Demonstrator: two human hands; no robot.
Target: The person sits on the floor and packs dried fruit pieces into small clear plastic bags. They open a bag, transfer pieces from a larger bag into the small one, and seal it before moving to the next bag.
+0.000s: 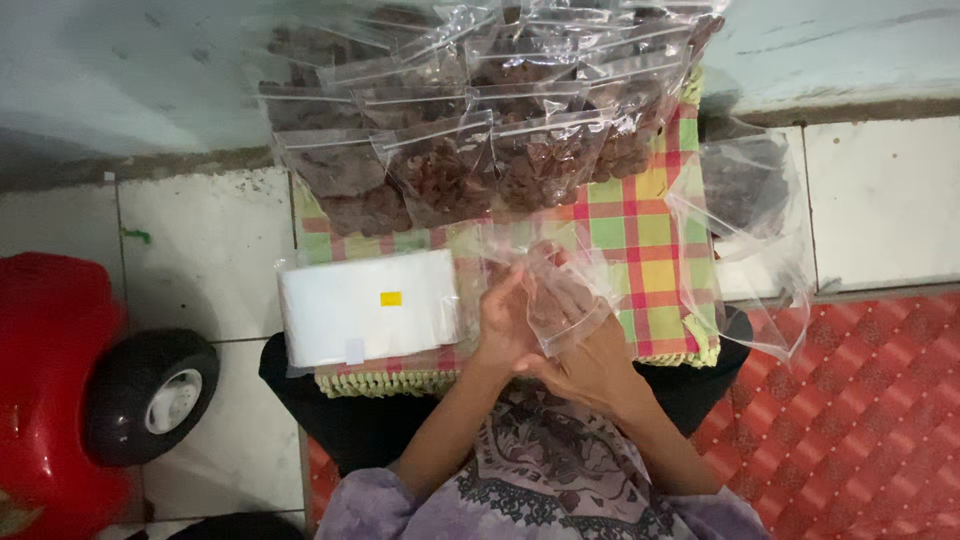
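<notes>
- A floor of pale square tiles (210,250) is seen across most of the view, met at the top by a light grey wall (120,80).
- A red mat with a dotted lattice pattern (860,420) is spread at the lower right.
- A red plastic toy car with a black wheel (60,380) is seen at the left edge, well apart from the hands.
- A checked cloth of green, yellow and pink with a tasselled fringe (640,240) is laid over a low surface in front of the person.
- A heap of clear zip-top plastic bags filled with dark brown pieces (480,130) is stacked on the far end of the cloth, overlapping one another.
- A larger, loosely open clear plastic bag holding more of the dark brown pieces (745,200) lies at the right edge of the cloth, partly on the tiles.
- A flat white stack of unused bags in a clear wrapper with a small yellow label (365,305) is placed on the near left of the cloth, just beside the left hand.
- A small empty clear plastic bag (560,290) is held up between the two hands, over the near middle of the cloth.
- The right hand (590,355) is placed under and behind the bag, its fingers closed on the lower edge of the film.
- The left hand (503,320) is set against the bag's left side, its fingers pinched on that edge; the bag is touched by both hands.
</notes>
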